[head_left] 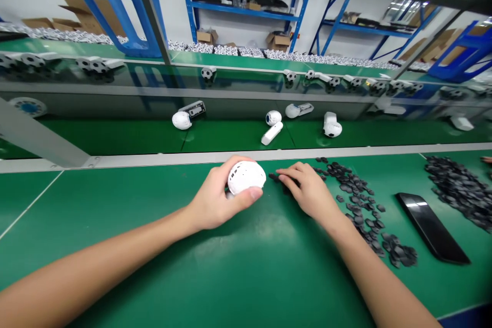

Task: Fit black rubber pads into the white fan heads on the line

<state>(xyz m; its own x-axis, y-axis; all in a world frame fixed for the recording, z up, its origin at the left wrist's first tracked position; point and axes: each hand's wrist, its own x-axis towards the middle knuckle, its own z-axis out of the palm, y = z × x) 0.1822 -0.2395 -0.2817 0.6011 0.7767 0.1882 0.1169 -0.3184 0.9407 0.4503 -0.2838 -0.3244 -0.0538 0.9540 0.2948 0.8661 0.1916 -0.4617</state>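
My left hand (221, 196) grips a white domed plastic shell (246, 177) with small slots on its left side, holding it above the green work surface. The thumb lies along the shell's lower edge. To its right, my right hand (307, 189) is lowered to the surface, its thumb and forefinger tips close together at a small black piece (273, 177). Its other fingers are partly hidden. Many similar flat black pieces (355, 200) lie scattered beside and beyond the right wrist.
A dark phone (432, 228) and a larger heap of black pieces (461, 189) lie at the right. Past a metal rail (215, 158), white ball-shaped units (182, 120) sit on a green belt (226, 136). A slanted post (42, 138) stands at the left.
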